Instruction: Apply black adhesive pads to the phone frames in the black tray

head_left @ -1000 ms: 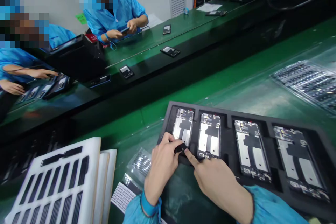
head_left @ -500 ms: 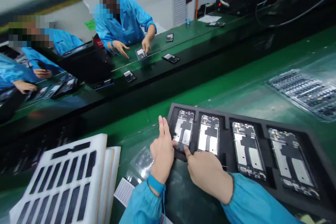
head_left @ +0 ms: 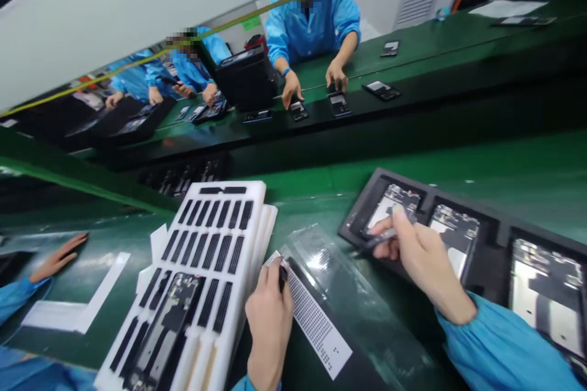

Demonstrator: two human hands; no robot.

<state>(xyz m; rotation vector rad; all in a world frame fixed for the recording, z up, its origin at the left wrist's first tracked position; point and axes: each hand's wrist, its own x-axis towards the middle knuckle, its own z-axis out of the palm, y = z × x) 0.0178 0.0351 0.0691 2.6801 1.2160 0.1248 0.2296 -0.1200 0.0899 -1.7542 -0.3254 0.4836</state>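
Observation:
My left hand [head_left: 269,317] is closed at the upper end of a white sheet with rows of small dots [head_left: 316,324], with a small dark object between its fingers. My right hand [head_left: 419,253] is closed on a thin dark tool [head_left: 372,242], over the leftmost phone frame [head_left: 389,204] in a black foam tray [head_left: 424,186]. More phone frames [head_left: 456,238] lie to the right in that tray. Left of my left hand, a white foam tray [head_left: 257,190] holds rows of black strips [head_left: 211,250] and one phone frame [head_left: 160,330].
Clear plastic film [head_left: 358,293] lies between my hands. At the far left are another person's hand [head_left: 59,256] and white L-shaped paper [head_left: 98,293]. Beyond a dark ledge, a person in blue [head_left: 312,24] handles phone frames [head_left: 339,104]. A green beam [head_left: 82,174] crosses the left.
The view has turned left. My hands have moved apart from the leftmost frame's lower end; the right one now holds a thin tool, the left one is at the dotted sheet.

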